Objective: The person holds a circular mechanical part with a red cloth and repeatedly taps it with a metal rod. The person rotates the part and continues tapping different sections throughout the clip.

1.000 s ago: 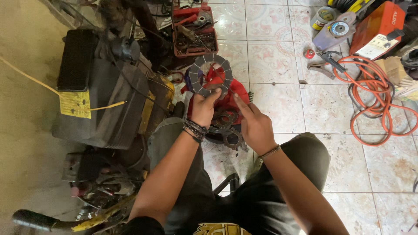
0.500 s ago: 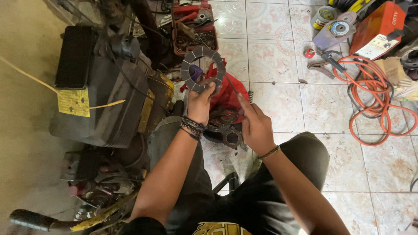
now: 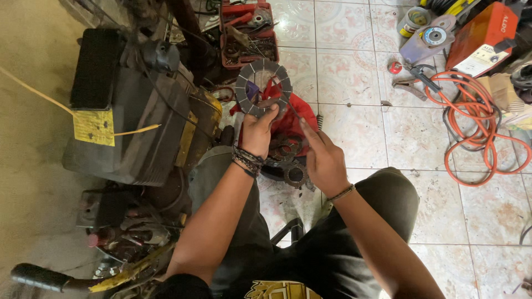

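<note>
My left hand (image 3: 257, 132) holds up a flat ring-shaped clutch friction plate (image 3: 264, 87), grey with segmented pads, by its lower edge. My right hand (image 3: 323, 156) is just to the right, fingers pinched on a thin dark tool or wire that reaches up to the plate's right edge. Below the hands lie round metal clutch parts (image 3: 288, 164) on a red cloth or bag (image 3: 293, 119) on the tiled floor. Beaded bracelets ring my left wrist.
A motorcycle (image 3: 133, 127) with a black seat stands at left, with a yellow tag (image 3: 94, 127) on it. A red tray of tools (image 3: 246, 30) lies at top. An orange hose coil (image 3: 476, 130), an orange machine (image 3: 482, 36) and a grinding disc (image 3: 434, 36) sit at right.
My left hand has lifted the friction plate higher and away from the red cloth. My right hand has followed it up with the thin tool.
</note>
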